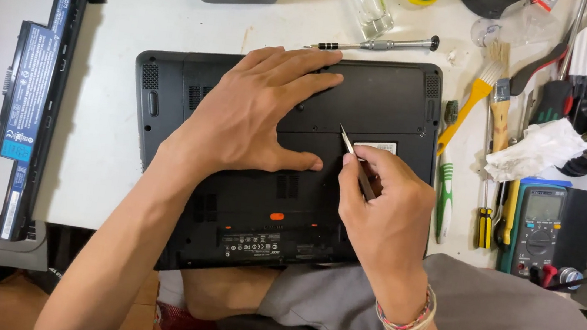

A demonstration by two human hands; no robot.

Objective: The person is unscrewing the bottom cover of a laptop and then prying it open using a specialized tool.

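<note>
Right hand (384,213) pinches tweezers (354,166) at the upturned laptop's (391,99) panel seam, left hand (255,112) spread flat beside, bracing; prying likely needs gentle leverage.

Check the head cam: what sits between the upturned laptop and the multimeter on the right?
Between the laptop and the multimeter, the head view shows a green toothbrush, a yellow-handled brush and a small yellow-and-black screwdriver on the white table.
</note>
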